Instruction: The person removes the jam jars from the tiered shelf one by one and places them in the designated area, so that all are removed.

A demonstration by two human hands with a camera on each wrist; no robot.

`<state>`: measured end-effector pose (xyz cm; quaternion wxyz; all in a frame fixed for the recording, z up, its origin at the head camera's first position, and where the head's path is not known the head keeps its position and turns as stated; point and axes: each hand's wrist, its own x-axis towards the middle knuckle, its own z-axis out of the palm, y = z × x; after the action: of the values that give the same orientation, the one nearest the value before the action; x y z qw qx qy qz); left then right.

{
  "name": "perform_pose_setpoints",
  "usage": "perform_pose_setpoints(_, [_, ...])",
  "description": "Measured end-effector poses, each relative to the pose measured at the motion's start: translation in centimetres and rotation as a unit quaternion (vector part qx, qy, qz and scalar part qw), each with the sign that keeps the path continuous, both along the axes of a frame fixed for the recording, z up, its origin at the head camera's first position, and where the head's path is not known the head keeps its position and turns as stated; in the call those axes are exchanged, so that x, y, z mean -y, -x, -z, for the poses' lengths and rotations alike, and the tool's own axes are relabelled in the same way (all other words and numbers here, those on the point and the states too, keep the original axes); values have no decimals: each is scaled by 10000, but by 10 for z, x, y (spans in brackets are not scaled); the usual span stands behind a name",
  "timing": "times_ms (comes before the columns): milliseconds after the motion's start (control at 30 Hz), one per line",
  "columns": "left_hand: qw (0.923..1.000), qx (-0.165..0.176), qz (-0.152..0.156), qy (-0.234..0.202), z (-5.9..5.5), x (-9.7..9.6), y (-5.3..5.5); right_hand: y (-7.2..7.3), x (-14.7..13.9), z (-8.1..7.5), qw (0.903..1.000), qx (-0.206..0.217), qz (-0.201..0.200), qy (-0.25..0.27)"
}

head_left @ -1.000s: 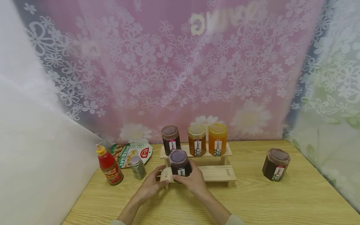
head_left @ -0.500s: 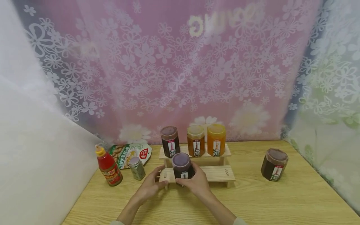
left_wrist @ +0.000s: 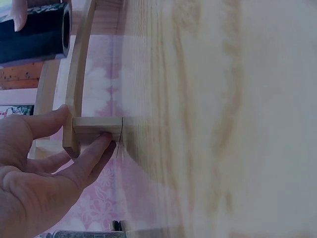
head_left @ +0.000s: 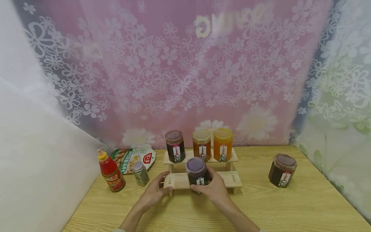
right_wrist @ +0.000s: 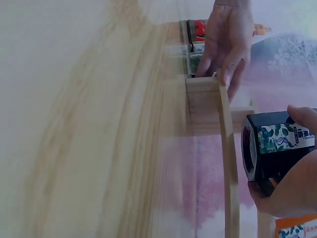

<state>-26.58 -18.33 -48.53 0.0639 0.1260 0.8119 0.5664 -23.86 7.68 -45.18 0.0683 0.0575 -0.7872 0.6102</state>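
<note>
My right hand (head_left: pixel 215 188) grips a dark hexagonal jar (head_left: pixel 196 170) with a purple-grey lid and a white label. In the right wrist view the jar's base (right_wrist: pixel 249 148) is slightly apart from the lower board (right_wrist: pixel 229 163) of a two-step wooden rack (head_left: pixel 229 177). My left hand (head_left: pixel 153 190) holds the left end of that lower step, thumb on the board (left_wrist: pixel 74 99) and fingers around its leg (left_wrist: pixel 99 124). On the upper step stand another dark jar (head_left: pixel 175 146), an amber jar (head_left: pixel 202 145) and an orange jar (head_left: pixel 223 145).
Left of the rack stand a small spice jar (head_left: pixel 140 174) and a red sauce bottle (head_left: pixel 112 172) with a yellow cap. A food packet (head_left: pixel 134 158) lies behind them. One more dark jar (head_left: pixel 282 170) is at the right on the wooden table (head_left: pixel 261 209).
My right hand has moved the dark jar to the right along the lower step, from near its left end toward its middle. My left hand keeps its hold on the rack.
</note>
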Motion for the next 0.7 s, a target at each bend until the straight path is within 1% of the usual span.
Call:
perform_pose_setpoints(167, [10000, 33, -20, -15, 0, 0, 0, -5, -13, -6, 9998, 160, 92, 122])
perform_pose_setpoints(300, [10000, 27, -9, -37, -2, 0, 0, -8, -23, -10, 9998, 68, 128, 153])
perform_pose_setpoints(400, [10000, 29, 8, -33, -3, 1, -1, -9, -32, -12, 9996, 117, 105, 242])
perform_pose_setpoints(533, [10000, 59, 7, -7, -3, 1, -1, -11, -46, -12, 9994, 251, 49, 250])
perform_pose_setpoints(700, [10000, 50, 4, 21, -1, 1, 0, -12, -64, -11, 9995, 288, 7, 125])
